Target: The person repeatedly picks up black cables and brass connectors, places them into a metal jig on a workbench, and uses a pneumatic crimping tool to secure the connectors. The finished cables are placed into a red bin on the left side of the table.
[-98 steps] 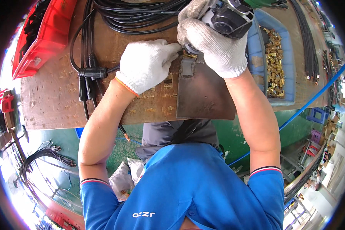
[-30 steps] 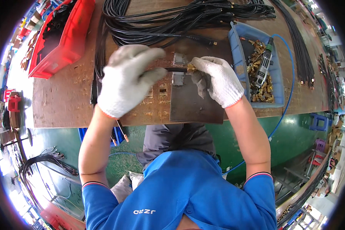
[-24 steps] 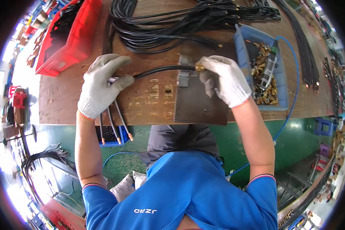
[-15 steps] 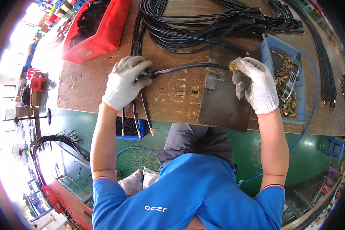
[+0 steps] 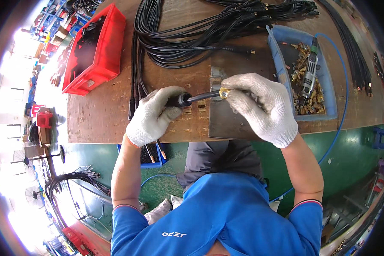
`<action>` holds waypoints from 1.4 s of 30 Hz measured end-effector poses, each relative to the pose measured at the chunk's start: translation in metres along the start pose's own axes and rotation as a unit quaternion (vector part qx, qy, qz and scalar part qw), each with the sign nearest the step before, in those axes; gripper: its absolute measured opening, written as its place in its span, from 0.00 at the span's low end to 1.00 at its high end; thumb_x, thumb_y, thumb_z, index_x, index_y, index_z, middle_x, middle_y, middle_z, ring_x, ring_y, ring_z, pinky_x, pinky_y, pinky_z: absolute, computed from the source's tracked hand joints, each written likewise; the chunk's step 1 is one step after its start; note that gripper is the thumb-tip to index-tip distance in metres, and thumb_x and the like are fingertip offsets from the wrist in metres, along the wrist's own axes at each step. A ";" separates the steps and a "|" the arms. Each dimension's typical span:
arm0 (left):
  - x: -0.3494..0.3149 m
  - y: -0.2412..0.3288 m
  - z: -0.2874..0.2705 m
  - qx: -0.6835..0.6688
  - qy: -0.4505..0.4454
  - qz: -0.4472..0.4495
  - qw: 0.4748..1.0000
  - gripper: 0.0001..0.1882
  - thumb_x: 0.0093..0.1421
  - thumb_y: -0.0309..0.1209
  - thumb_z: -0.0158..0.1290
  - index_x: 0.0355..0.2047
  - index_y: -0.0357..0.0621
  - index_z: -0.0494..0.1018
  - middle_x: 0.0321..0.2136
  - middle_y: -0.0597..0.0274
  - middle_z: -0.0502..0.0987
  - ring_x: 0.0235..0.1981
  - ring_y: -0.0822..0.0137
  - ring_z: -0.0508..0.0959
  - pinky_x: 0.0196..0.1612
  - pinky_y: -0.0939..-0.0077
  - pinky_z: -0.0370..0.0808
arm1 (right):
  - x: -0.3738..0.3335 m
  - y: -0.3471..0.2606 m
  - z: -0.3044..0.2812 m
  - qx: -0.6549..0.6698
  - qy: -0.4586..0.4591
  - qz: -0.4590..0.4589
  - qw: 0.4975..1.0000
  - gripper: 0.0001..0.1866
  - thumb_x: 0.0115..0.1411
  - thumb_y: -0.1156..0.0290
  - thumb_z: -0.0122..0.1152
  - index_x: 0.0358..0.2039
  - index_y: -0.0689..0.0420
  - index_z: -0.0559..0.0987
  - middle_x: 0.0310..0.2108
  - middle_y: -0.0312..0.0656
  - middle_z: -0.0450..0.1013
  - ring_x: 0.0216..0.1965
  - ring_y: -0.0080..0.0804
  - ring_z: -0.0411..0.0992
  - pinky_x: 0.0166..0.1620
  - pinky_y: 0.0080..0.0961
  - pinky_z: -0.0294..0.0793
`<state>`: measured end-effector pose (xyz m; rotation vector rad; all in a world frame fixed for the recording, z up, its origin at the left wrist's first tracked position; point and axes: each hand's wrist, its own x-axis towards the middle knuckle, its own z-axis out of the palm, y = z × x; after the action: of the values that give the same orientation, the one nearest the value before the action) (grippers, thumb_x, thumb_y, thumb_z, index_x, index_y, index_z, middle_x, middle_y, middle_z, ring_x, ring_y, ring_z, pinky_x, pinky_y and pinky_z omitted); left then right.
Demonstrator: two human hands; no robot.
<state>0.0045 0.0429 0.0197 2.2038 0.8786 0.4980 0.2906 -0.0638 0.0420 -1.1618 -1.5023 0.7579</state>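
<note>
Gloved in white, my left hand (image 5: 155, 114) is closed around a black sleeve-like connector body (image 5: 180, 100). A short length of black cable (image 5: 204, 95) runs out of it toward the right. At the cable's end sits a brass fitting (image 5: 224, 92), pinched between the thumb and fingers of my right hand (image 5: 262, 106), also in a white glove. The glove hides part of the fitting. Both hands are over the near part of the wooden table (image 5: 102, 123), the right one above a dark metal plate (image 5: 230, 123).
A red bin (image 5: 109, 55) of black parts stands at left. Coiled black cables (image 5: 175, 51) lie at the back. At right, a blue bin (image 5: 328, 96) holds brass fittings (image 5: 313, 100) and a pneumatic tool (image 5: 310, 74) with a blue hose (image 5: 344, 81). A blue crate (image 5: 160, 160) sits below the table.
My hands have come closer together, the right moving left with the brass fitting. The cable between them shows shorter, and the black connector body now points out of my left hand.
</note>
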 end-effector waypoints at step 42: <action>0.010 0.044 0.044 0.149 0.058 0.114 0.981 0.21 0.53 0.33 0.69 0.45 0.40 0.79 0.34 0.50 0.82 0.36 0.42 0.83 0.43 0.53 0.79 | -0.033 0.015 0.020 0.123 0.019 0.065 0.990 0.07 0.69 0.75 0.70 0.44 0.62 0.82 0.33 0.46 0.85 0.31 0.23 0.83 0.34 0.23 0.81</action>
<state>0.0558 0.0060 0.0229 2.5906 0.8057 0.6434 0.2751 -0.0876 0.0115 -1.0873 -1.2705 0.9755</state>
